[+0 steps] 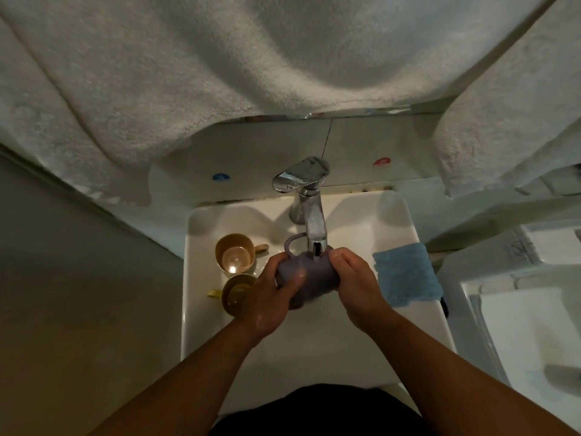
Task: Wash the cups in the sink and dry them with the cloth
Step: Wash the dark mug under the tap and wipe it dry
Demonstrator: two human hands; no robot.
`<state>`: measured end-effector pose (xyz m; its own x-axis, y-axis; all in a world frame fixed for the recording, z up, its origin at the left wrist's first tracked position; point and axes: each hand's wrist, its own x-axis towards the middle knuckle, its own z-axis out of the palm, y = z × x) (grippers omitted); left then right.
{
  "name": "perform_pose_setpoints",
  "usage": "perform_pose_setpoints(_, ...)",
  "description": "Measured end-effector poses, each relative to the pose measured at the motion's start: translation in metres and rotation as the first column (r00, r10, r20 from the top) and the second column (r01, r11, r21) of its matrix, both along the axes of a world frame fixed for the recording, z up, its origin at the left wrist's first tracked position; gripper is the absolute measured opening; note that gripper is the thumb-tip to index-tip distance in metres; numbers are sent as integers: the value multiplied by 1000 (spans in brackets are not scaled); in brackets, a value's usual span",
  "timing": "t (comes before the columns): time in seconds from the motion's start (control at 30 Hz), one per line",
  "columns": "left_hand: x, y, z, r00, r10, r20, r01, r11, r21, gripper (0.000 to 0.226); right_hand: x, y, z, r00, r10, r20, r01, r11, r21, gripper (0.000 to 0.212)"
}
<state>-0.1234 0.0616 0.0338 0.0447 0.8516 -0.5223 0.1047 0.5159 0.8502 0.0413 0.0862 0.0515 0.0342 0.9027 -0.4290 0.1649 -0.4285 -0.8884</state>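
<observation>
A purple-grey cup [314,275] with a loop handle lies on its side under the spout of the chrome tap [309,212], over the white sink [314,328]. My left hand [273,297] grips its left end, thumb across the side. My right hand [355,284] grips its right end with curled fingers. Two gold cups stand on the sink's left side: one upright [234,253] with its mouth open to me, one [237,294] nearer me and partly hidden by my left hand. A folded blue cloth [405,275] lies on the sink's right rim.
White towels [251,58] hang overhead and at the right [503,121], low above the tap. A grey wall runs along the left. A second white fixture [518,325] stands to the right of the sink.
</observation>
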Motion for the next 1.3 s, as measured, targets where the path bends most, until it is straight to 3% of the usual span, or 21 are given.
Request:
perform_pose_setpoints(0.1,7,3,5,980,111,162,-87,985,-150,21,2,-5,2,1000,-11,27,10,1000,2,23)
perform_pose_setpoints(0.17,8,3,1,974,107,202,-61,973,-221,41,6,-7,2,999,-31,21,31,999,17,24)
perform_pose_setpoints(0.23,9,3,1,932,125,341,-11,947,-320,62,11,-7,0,999,-51,11,50,998,37,26)
perform_pose_setpoints(0.33,6,3,0,910,135,391,-16,956,-293,57,15,-7,-5,999,-39,33,37,998,54,27)
perform_pose_setpoints(0.4,3,4,-4,923,160,350,-77,968,-240,53,14,-7,-10,999,-33,1,33,999,17,22)
perform_pose_setpoints(0.5,-3,5,-4,968,137,211,-105,982,-156,67,5,-8,-9,994,-21,-103,16,999,-52,17)
perform_pose_setpoints(0.57,-6,3,-4,998,35,57,-34,999,-15,70,-1,-6,-12,996,10,-91,-15,998,-61,19)
perform_pose_setpoints(0.67,-8,0,-5,976,-110,-190,136,982,129,77,-6,0,-13,999,-15,-44,11,996,-93,22)
perform_pose_setpoints(0.73,-8,-2,-7,970,-135,-201,158,982,101,77,-5,3,-13,999,-35,-41,30,993,-111,23)
perform_pose_setpoints(0.87,-9,-2,0,988,-53,145,71,991,-117,55,-3,2,-10,994,-4,-108,-10,991,-136,24)
perform_pose_setpoints(0.9,-10,-2,0,986,-58,154,79,988,-134,53,-3,0,-12,998,28,-64,-35,993,-111,24)
perform_pose_setpoints(1.03,-7,-3,-2,1000,9,-18,-11,995,-99,71,-5,-5,-13,963,141,228,-177,973,148,22)
perform_pose_setpoints(1.17,0,-5,-3,973,-31,-231,29,1000,-11,85,-6,-11,-5,959,281,-31,-277,955,103,36)
perform_pose_setpoints(1.3,7,-8,1,968,-61,-242,82,994,75,100,-8,-12,-14,945,223,238,-270,945,184,34)
